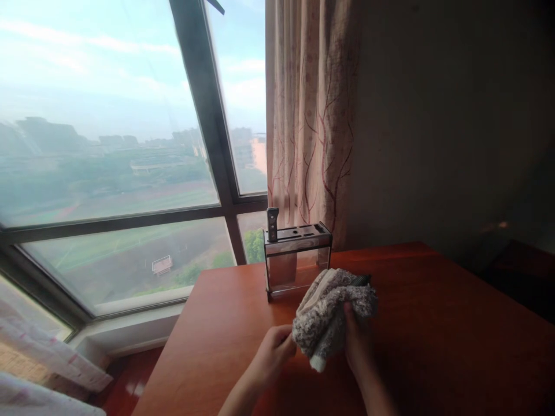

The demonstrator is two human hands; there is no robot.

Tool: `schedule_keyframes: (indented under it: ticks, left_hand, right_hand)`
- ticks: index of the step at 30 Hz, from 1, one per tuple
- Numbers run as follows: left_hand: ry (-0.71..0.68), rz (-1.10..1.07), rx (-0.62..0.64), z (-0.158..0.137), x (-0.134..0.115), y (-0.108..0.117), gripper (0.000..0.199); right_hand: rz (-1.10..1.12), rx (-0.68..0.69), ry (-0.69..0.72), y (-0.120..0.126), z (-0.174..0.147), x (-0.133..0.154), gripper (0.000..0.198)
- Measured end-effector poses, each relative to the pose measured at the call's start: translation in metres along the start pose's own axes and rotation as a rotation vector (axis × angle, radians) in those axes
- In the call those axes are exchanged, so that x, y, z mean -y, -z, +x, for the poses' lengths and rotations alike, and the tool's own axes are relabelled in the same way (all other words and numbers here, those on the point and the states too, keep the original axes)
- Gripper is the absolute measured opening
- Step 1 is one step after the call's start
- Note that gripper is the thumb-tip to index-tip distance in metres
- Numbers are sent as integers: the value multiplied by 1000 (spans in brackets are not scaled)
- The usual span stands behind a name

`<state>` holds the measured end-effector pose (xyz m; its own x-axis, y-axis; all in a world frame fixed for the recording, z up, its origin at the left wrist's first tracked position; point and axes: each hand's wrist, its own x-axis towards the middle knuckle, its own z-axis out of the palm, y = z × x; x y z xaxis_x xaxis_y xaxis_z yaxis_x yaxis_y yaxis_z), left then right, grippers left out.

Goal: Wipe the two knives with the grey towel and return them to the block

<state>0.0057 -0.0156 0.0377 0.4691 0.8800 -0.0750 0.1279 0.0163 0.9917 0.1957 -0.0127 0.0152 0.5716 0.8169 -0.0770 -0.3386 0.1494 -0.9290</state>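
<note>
A crumpled grey and white fluffy cloth [332, 309] is held up above the table between my two hands. My left hand [277, 346] pinches its lower left edge with closed fingers. On the other side, my right hand [353, 329] grips the cloth, its thumb lying over the front and its other fingers hidden behind. Just beyond the cloth stands a knife block [298, 234] with clear sides and a dark frame. One black-handled knife [272, 224] sticks up from the left end of its top. The cloth covers the block's lower right part.
The reddish-brown wooden table [217, 323] spreads out under my hands and to the right. Behind it hang a beige curtain [312, 115] with a branch pattern and a dark wall [433, 127]. A large framed window [108, 133] fills the left, with pale fabric [47, 352] below it.
</note>
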Motion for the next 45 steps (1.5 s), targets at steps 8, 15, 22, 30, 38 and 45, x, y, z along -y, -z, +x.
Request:
schedule_keyframes:
  ticks: [8, 15, 22, 30, 38, 45]
  left_hand:
    - [17, 14, -16, 5, 6, 0, 48]
    - [-62, 456, -114, 1, -3, 6, 35]
    - [-206, 683, -300, 0, -4, 15, 17]
    - [-230, 745, -254, -4, -4, 4, 24]
    - [-14, 293, -87, -3, -1, -6, 54]
    - [169, -14, 74, -5, -4, -3, 65]
  right_hand:
    - [154, 9, -97, 3, 4, -2, 60]
    - [528, 36, -283, 17, 11, 14, 46]
    - [531, -41, -169, 33, 23, 21, 46]
    - [440, -60, -224, 18, 16, 23, 56]
    - [364, 59, -132, 11, 9, 17, 66]
    - [361, 132, -168, 14, 6, 11, 68]
